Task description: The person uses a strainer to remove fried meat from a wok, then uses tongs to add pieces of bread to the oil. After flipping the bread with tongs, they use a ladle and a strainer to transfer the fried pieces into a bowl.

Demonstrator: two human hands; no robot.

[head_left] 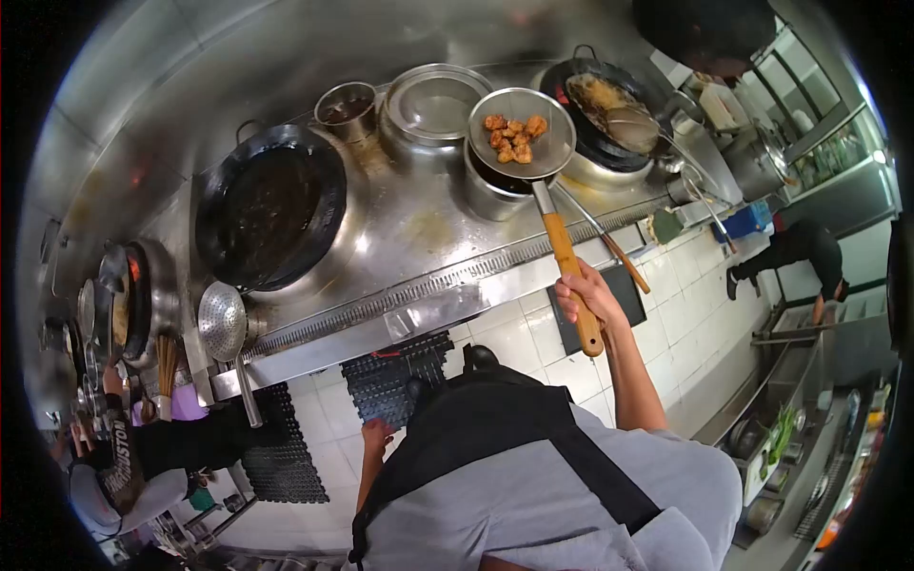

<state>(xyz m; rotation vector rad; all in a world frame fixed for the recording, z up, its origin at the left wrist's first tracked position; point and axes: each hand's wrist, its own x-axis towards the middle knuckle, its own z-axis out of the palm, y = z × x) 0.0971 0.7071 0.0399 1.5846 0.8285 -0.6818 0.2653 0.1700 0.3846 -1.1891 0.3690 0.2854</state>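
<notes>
My right hand (587,294) is closed around the wooden handle of a mesh strainer (523,100). Several browned fried pieces of food (515,138), perhaps chicken, lie in its mesh, which sits over a steel pot (487,198). A second wooden-handled tool (609,246) leans out from beside that pot. My left hand (377,436) hangs low by the black apron, fingers loosely curled, with no object visible in it. Right of the strainer, a wok (583,71) holds bubbling oil, with a ladle or skimmer (632,129) resting in it.
A large dark wok (271,214) sits left on the steel counter (419,233), near a perforated skimmer (223,322). A lidded pot (438,103) and a small pot (346,110) stand behind. One person (133,466) works at left; another (800,252) is at far right. Rubber mats (395,376) cover some floor.
</notes>
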